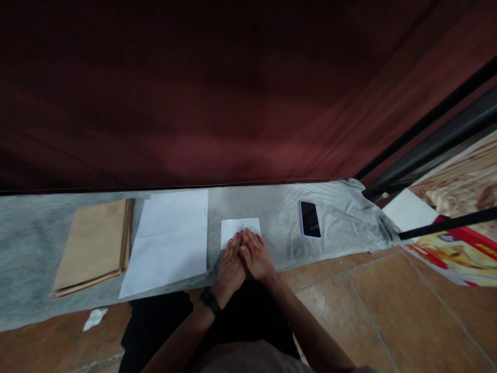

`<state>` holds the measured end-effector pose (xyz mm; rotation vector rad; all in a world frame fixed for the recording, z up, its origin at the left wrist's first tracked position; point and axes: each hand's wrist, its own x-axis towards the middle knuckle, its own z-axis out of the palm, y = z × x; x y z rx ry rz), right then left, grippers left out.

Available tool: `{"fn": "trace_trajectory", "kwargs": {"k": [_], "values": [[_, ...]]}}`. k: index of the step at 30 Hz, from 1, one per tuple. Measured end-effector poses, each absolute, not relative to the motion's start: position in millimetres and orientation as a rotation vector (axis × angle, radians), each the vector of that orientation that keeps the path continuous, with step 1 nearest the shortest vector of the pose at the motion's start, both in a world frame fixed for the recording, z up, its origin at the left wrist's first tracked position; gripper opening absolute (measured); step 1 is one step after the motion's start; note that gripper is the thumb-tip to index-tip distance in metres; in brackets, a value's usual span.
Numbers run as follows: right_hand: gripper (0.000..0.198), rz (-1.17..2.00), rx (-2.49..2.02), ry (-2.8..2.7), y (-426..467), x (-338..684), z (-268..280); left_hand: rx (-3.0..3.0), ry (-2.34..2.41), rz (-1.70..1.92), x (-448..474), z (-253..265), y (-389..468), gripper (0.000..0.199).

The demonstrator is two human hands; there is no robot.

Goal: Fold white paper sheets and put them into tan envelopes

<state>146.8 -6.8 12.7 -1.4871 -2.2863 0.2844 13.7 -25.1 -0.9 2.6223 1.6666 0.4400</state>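
A small white sheet of paper (230, 228), perhaps folded, lies on the grey cloth-covered surface in front of me. My left hand (232, 264), with a dark band at the wrist, rests flat on its near part, fingers stretched forward. Beside it and touching it, my right hand (256, 255) also lies flat on the paper. Both palms face down, and they hide the near half of the sheet. To the left is a stack of larger white paper sheets (171, 238), the top one showing a crease across it.
Farther left sits a pile of brown envelopes or folders (93, 238). A phone (309, 219) lies to the right on the grey cloth (275, 207). A dark red curtain (248, 114) hangs behind. A printed carton (458, 248) and black bars (446, 223) stand at right.
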Motion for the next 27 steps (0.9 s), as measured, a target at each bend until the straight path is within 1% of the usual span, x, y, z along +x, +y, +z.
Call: {"fn": "trace_trajectory", "kwargs": {"k": [3, 8, 14, 21, 27], "values": [[0.054, 0.275, -1.498, -2.32, -16, 142, 11, 2.605, 1.714, 0.412, 9, -1, -26, 0.063], [0.056, 0.096, -1.571, -2.262, -22, 158, 3, 2.545, 1.8, 0.403, -2, 5, -28, 0.06], [0.057, -0.002, -1.627, -2.245, -23, 184, -1, 2.46, 1.906, 0.49, -12, 3, -30, 0.064], [0.055, 0.021, -1.666, -2.186, -23, 189, 2, 2.404, 1.963, 0.539, -17, 6, -30, 0.064], [0.053, 0.158, -1.658, -2.139, 2, 164, 16, 2.478, 1.817, 0.501, 6, 10, -3, 0.059]]}}
